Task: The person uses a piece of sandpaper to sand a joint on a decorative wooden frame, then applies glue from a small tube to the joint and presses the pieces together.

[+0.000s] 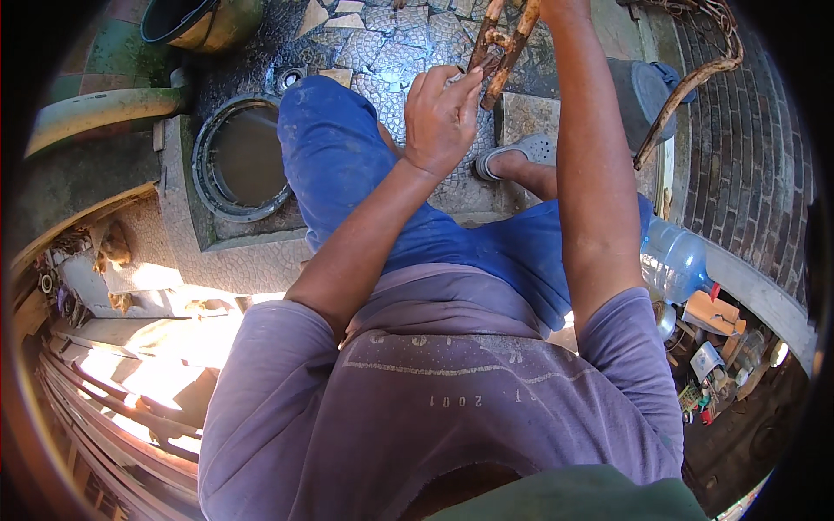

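A brown, peeled-looking piece of wood [519,42], made of two branch-like legs with a short crosspiece between them, slants down from the top edge. My right hand [565,9] is at its upper right leg and appears closed around it; the picture's edge cuts off most of the fingers. Beside the lower end of the left leg is my left hand [441,120], its fingers pinched together against the wood. A small dark-rimmed bit shows at its fingertips, too small to name. My blue trousers [347,156] and a grey clog [530,149] are below.
At left stands a round tub [201,165] of murky water, with a bucket [204,22] behind it. A lidded grey bin [638,100] and a curved branch [686,87] are at right, near a clear blue water jug [678,260]. Wet broken-tile paving [382,39] lies ahead.
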`<control>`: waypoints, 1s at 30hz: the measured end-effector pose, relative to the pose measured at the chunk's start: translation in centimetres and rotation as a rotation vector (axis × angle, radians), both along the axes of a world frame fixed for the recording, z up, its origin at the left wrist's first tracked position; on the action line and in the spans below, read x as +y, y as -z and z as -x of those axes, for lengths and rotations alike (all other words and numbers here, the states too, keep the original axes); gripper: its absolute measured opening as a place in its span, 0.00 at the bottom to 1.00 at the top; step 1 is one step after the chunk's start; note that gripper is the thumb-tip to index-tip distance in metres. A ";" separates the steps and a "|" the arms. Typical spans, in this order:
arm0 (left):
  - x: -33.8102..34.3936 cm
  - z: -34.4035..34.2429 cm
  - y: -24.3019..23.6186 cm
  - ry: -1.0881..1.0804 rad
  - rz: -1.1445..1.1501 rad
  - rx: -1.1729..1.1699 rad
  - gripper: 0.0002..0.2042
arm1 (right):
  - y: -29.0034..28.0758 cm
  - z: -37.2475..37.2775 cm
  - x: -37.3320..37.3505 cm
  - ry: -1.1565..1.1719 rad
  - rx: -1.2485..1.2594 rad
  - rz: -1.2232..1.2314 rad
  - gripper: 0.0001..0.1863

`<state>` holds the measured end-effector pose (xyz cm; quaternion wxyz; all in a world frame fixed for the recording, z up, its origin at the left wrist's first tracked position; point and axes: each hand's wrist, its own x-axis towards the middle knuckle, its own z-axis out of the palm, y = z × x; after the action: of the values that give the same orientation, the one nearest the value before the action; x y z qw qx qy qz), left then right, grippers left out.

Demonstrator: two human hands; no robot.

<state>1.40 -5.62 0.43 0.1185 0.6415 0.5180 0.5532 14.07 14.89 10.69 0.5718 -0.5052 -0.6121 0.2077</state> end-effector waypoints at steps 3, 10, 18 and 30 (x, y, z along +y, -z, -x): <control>0.9 -0.3 -0.1 -0.007 -0.047 -0.005 0.08 | -0.5 -0.1 -0.6 0.037 -0.039 0.002 0.24; 1.6 -0.7 0.1 -0.003 -0.011 -0.062 0.08 | -0.5 -0.2 -0.1 0.052 -0.064 -0.012 0.24; 3.0 -1.4 -0.9 -0.014 0.063 -0.287 0.07 | 0.3 -0.7 0.4 0.081 -0.137 -0.119 0.24; 2.3 -1.6 -0.4 0.005 0.145 -0.406 0.07 | 0.0 -0.1 -1.0 0.066 -0.078 -0.072 0.22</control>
<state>2.98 -3.29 0.87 0.2679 0.5080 0.5202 0.6321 14.22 13.89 10.72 0.5719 -0.5118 -0.6240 0.1469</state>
